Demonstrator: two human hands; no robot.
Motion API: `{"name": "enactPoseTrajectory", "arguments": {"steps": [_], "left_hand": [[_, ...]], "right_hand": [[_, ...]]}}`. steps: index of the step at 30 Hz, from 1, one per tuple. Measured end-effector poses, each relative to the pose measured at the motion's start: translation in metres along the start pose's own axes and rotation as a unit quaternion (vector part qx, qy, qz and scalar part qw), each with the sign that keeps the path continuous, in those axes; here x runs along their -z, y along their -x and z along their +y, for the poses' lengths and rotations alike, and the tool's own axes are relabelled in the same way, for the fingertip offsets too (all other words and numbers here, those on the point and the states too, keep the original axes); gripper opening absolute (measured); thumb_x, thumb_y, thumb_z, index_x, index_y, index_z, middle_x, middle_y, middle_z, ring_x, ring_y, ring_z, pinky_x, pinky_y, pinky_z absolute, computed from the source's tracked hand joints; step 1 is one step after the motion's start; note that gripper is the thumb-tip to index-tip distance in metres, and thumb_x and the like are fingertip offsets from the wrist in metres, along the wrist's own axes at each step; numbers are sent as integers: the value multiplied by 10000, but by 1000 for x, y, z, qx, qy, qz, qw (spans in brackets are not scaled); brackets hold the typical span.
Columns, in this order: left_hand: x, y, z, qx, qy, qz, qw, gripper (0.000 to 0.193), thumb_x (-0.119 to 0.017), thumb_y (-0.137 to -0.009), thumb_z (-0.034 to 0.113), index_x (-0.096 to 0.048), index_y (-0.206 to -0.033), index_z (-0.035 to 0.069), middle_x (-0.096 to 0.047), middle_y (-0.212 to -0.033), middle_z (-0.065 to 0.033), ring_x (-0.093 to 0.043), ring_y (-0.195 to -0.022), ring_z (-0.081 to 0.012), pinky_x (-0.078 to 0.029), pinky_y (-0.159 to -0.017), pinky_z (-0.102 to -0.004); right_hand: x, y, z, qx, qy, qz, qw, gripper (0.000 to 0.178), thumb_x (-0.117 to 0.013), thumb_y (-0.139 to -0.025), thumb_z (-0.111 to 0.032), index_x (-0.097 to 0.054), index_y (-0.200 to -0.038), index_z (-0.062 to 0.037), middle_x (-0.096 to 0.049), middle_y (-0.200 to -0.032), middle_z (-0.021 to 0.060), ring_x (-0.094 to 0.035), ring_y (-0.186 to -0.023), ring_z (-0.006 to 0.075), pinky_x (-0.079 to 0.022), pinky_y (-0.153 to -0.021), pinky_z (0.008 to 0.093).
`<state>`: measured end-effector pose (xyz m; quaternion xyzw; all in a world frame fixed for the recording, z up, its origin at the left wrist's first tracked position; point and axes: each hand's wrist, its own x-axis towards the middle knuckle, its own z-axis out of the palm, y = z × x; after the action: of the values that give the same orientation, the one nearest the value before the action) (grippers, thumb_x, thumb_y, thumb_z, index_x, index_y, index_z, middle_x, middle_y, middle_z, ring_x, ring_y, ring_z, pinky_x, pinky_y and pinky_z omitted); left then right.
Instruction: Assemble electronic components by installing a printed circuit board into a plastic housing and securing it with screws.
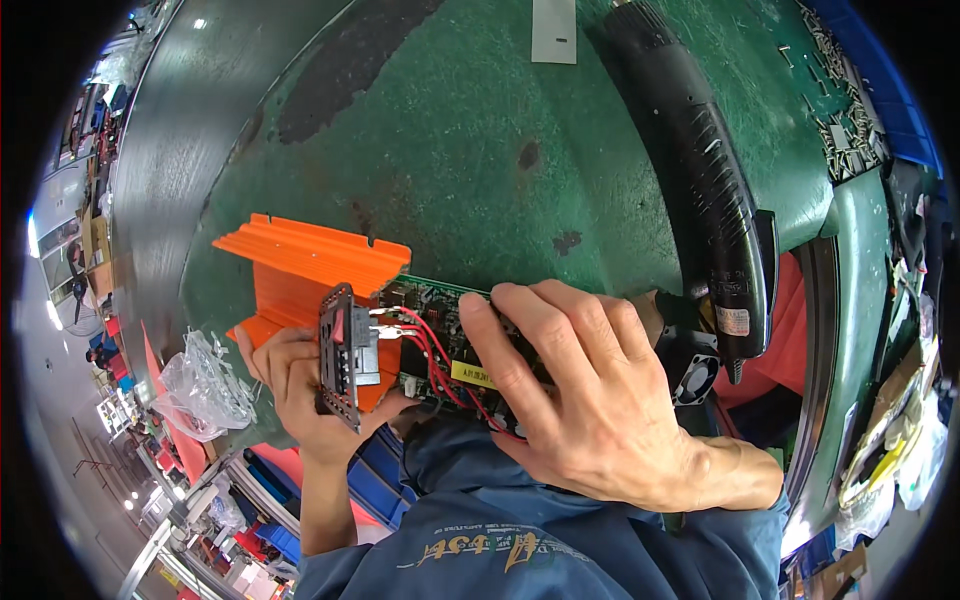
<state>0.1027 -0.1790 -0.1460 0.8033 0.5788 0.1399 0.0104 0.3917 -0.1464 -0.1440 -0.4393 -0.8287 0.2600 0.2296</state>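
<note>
Qty: 1 orange metal housing (320,247), 1 PCB (440,298), 1 blk end panel (340,350) w/ red switch, 1 yellow label (472,374) on the PCB side, red wires (432,345) (3+, exact no. unclear), 2 hands. Also 1 blk power screwdriver (715,180), 1 white card (554,30), 1 small fan (698,380), 1 clear plastic bag (205,390), many loose screws (850,140), too small to count.

Grip, L hand (305,400): approx. half closed, fingers curled round the housing's near-L end, thumb at its lower side; panel stood tilted in front, partly hiding the hold. Grip, R hand (590,400): part closed, fingers slightly apart, arched over the PCB w/ index tip at its upper edge; thumb mostly hidden, so its contact unclear.

Pos. (clock from frame ctr.): housing at 9–10, above the table's (450,150) near edge, PCB running from it toward ctr.; panel at 8, joined to the wires. Screwdriver lay at 2, screws further out at 2, card at 12, fan at 4, bag at 8.
</note>
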Motion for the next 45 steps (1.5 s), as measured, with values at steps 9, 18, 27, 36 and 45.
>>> {"name": "enactPoseTrajectory", "arguments": {"steps": [9,18,27,36,45], "left_hand": [[0,2,-4,-20,0,10,1000,851,-912,-593,618,-653,-1063,-42,-611,-1029,-140,-559,-992,-365,-333,-1088,-598],[-3,-2,8,73,56,11,996,691,-944,-600,578,-507,-764,68,-564,-900,-93,-556,-923,-308,-293,-1088,-582],[-5,-10,1,-17,9,50,999,643,-928,-600,551,-539,-760,65,-579,-881,-91,-571,-896,-318,-226,-1184,-629],[-9,-9,-1,-20,36,66,997,594,-899,-626,581,-539,-709,116,-588,-818,-20,-597,-919,-254,-198,-1210,-615],[-8,-9,-4,-28,29,59,997,602,-885,-627,593,-532,-701,112,-597,-842,-27,-591,-947,-256,-202,-1208,-624]], "right_hand": [[-10,0,-1,0,10,29,1000,918,-853,-536,-197,-590,-1393,0,-574,-1294,142,-605,-1135,308,-478,-888,438],[-11,0,-2,-6,-7,33,999,922,-857,-529,-185,-589,-1390,8,-584,-1281,145,-612,-1118,305,-478,-877,435],[-11,-4,2,2,-40,60,997,998,-880,-441,-75,-591,-1394,-5,-589,-1264,170,-613,-1071,363,-497,-857,466],[-2,-6,-7,-25,-12,18,999,932,-878,-496,-84,-601,-1383,-20,-603,-1267,172,-606,-1064,367,-508,-906,466],[-6,-4,-13,-29,12,17,999,904,-854,-524,-77,-600,-1389,-12,-609,-1267,182,-607,-1095,369,-503,-928,469]]}}
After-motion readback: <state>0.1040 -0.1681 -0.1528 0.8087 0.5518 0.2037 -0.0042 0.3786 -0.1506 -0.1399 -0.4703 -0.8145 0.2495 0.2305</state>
